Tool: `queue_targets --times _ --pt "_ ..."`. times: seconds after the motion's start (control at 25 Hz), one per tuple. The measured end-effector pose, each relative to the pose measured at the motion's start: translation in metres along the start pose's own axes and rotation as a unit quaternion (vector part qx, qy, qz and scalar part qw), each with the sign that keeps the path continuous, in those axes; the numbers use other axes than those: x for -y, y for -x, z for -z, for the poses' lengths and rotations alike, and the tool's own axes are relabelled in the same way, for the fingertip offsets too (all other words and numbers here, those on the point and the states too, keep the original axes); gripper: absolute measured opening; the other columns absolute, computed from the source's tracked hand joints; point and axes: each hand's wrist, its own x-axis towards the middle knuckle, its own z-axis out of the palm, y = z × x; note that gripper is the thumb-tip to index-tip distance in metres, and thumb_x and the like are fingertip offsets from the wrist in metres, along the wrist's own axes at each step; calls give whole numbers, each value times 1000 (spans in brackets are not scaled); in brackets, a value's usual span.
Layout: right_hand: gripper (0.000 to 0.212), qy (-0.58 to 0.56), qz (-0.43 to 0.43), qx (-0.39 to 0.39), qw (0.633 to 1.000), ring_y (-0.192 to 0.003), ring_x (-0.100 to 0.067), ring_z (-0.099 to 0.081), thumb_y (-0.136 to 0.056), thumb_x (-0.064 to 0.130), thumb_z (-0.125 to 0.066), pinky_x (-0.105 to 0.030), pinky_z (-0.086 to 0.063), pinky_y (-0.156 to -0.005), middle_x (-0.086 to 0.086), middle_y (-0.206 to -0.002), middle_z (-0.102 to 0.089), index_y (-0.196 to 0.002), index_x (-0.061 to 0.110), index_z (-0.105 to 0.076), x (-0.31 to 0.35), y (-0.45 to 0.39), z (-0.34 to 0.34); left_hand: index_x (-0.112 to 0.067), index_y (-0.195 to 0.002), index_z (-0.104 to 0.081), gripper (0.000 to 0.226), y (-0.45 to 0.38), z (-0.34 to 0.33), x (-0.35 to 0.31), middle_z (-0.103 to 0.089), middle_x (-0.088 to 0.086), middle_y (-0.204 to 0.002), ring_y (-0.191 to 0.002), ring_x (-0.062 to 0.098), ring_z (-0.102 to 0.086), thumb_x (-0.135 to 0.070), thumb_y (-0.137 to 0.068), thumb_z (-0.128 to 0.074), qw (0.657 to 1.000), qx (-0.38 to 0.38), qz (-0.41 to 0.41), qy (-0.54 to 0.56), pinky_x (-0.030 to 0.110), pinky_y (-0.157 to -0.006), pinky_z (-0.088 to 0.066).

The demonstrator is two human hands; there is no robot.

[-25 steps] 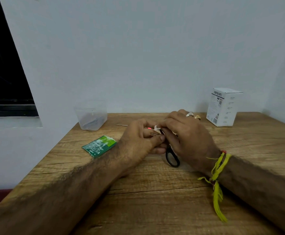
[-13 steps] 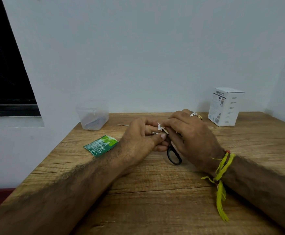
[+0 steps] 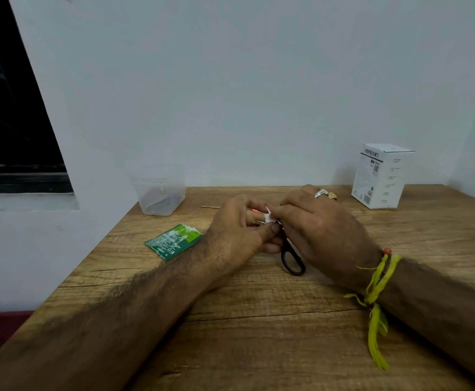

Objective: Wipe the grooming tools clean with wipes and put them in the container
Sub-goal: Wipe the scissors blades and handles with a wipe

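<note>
Hands meet over the middle of the wooden tabletop (image 3: 259, 334), both working on a pair of scissors (image 3: 292, 258). The left hand (image 3: 237, 235) has its fingers curled in, thumb tip pressed against the metal part of the scissors, and a bit of something red or pink shows between those fingers (too small to say what it is). The right hand (image 3: 321, 230) pinches a small white wipe (image 3: 269, 216) right where the two hands touch, its fingers bent around it; the wipe sits against the blade end, though most of the blades are hidden behind the knuckles. Only one black handle loop of the scissors is plainly visible, poking out below the hands and resting on or just above the wood, can't tell which.

Rings (image 3: 326, 194) sit on the right hand, and a yellow thread band (image 3: 377, 280) with an orange bead wraps the right wrist, its loose ends trailing down.

Off to the left, a green sachet (image 3: 173, 241) lies flat near the left forearm. Further back at the wall stands a clear container (image 3: 158, 190) with something dark inside, blurry. A thin stick-like tool (image 3: 210, 206) lies between the container and the hands. A white box (image 3: 381, 176) stands upright at the far right, well apart from everything.
</note>
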Motion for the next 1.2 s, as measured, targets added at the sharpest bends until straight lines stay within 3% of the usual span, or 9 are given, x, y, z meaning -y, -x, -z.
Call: queue_targets --times 0.16,0.56,1.08,1.2 --pt "22 -10 -6 8 1000 -80 -26 -59 -91 13 -52 -34 -44 -73 -7 -91 -66 -100 6 -71 1 1 1 1 -118 -55 33 0 -1 0 -73 24 -96 -76 28 -75 5 -89 -69 1000 -11 5 0 28 -61 -62" --pt "14 -42 -34 27 998 -80 -29 -60 -86 8 -61 -41 -49 -71 -7 -89 -65 -96 8 -71 -3 2 2 1 -118 -53 33 1 1 -2 -72 26 -95 -68 22 -71 8 -90 -66 1000 -23 -3 5 28 -61 -62" --pt "23 -10 7 49 999 -79 -30 -60 -90 12 -50 -41 -51 -67 -8 -92 -66 -102 9 -69 2 1 5 -1 -120 -53 21 5 1 -5 -74 21 -88 -69 21 -73 1 -99 -55 999 -11 19 38 31 -64 -63" --pt "18 -41 -33 36 998 -80 -28 -61 -88 8 -60 -41 -50 -70 -4 -92 -66 -103 12 -69 0 3 7 -3 -120 -53 19 6 1 -8 -75 21 -92 -67 20 -73 -1 -101 -52 998 -5 36 56 31 -64 -63"
